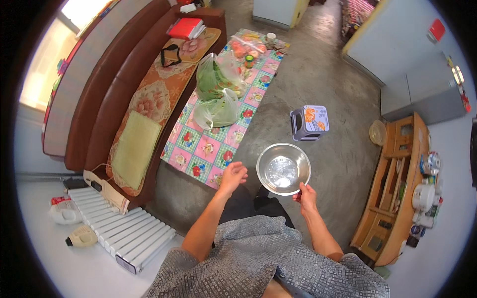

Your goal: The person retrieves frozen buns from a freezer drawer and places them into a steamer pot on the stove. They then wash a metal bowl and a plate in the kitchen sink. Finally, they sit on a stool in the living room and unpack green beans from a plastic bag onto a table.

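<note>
My right hand (pixel 306 197) grips the rim of a shiny stainless steel basin (pixel 283 169), which has nothing in it and is held over the floor in front of me. My left hand (pixel 234 177) is free, its fingers apart and slightly curled, beside the near corner of a low table with a patterned tablecloth (pixel 207 148). Two tied plastic bags of green vegetables, one larger (pixel 216 80) and one smaller (pixel 220 111), stand on that table. Behind them lie a bag of reddish-orange fruit or vegetables (pixel 248 46) and a small jar with a green lid (pixel 249 61).
A purple plastic stool (pixel 310 123) stands on the concrete floor beyond the basin. Along the left runs a brown leather sofa (pixel 111 87) with a green mat (pixel 136 149); a white radiator (pixel 123 231) is at lower left. A wooden cabinet (pixel 404 149) lines the right wall.
</note>
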A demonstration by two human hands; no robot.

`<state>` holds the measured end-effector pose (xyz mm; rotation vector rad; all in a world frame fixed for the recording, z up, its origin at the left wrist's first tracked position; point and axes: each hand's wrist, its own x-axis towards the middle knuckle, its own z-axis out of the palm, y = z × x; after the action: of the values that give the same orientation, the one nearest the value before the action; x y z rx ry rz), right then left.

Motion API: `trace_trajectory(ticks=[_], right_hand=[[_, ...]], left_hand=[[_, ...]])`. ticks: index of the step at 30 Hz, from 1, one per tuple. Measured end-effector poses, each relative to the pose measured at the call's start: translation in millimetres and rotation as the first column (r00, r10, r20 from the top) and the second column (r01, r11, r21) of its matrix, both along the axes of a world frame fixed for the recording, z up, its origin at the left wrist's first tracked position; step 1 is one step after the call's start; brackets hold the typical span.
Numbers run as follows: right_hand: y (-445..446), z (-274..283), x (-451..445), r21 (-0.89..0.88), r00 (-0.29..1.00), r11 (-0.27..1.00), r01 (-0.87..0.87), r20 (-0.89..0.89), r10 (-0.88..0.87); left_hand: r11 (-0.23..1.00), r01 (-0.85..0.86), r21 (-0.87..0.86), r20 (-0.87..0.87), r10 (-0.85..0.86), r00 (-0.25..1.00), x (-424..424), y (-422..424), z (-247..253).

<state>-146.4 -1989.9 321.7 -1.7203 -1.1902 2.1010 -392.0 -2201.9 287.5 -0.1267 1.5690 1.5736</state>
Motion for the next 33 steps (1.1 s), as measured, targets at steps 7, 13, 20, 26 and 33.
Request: trace_trajectory(ticks=[7,13,20,26,33], right_hand=[[80.9,-3.9,-65.9,0.052,0.996,0.997,-0.051,0.075,0.047],[109.2,3.4,-112.0,0.056,0.991,0.998,-0.024,0.129,0.016],[133.1,-8.1,-178.2,0.023,0.967,0.984,-0.174,0.195,0.166],[153.2,-44.2,-229.7,-0.046,0.940,0.953,-0.299,0.155,0.303],[160.8,-68.1,-300.4,-0.060,0.841,0.857,-0.511,0.171,0.514]], left_hand=[[0.978,-0.208,-0.002,-0.190,0.204,0.960,-134.3,93.2,-22.1],[0.940,-0.279,-0.195,-0.388,0.188,0.902,-227.8,160.3,-22.6],[0.943,-0.331,-0.029,-0.299,0.308,0.903,-269.7,143.2,-59.6],[0.830,-0.558,0.004,-0.255,0.540,0.802,-267.3,63.5,-28.2],[0.718,-0.693,0.060,-0.270,0.680,0.681,-265.3,-11.8,23.7]])
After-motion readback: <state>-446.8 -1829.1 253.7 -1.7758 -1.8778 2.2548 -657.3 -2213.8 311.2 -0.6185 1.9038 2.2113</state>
